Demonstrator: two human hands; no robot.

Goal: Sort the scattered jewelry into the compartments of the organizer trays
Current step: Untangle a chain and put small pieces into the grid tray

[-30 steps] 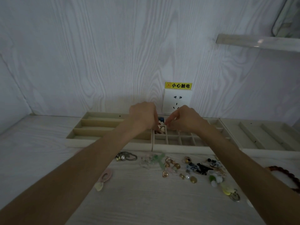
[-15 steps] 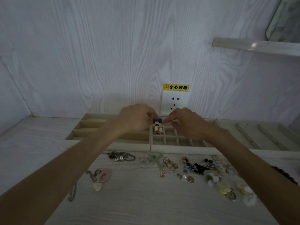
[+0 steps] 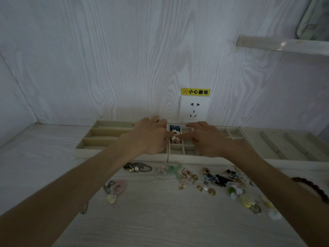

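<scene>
Three beige organizer trays stand against the wall: a left tray (image 3: 106,134) with long slots, a middle grid tray (image 3: 195,158), and a right tray (image 3: 284,145). My left hand (image 3: 151,138) and my right hand (image 3: 204,138) hover over the middle tray with fingers spread. Both index fingertips touch small red-and-white earrings (image 3: 175,134) in a compartment on the tray's far left, behind which lies a blue piece (image 3: 173,127). Scattered jewelry (image 3: 195,177) lies on the table in front of the trays.
On the table lie a pearl chain (image 3: 137,167), a pink oval earring (image 3: 119,187), a green piece (image 3: 173,170), a black bow (image 3: 220,180), yellow pieces (image 3: 247,202) and a brown bead bracelet (image 3: 311,188). A wall socket (image 3: 194,108) sits behind the trays.
Both hands were pinching close together over the compartment. Their fingers have since spread, and the index fingertips now rest on the pieces inside.
</scene>
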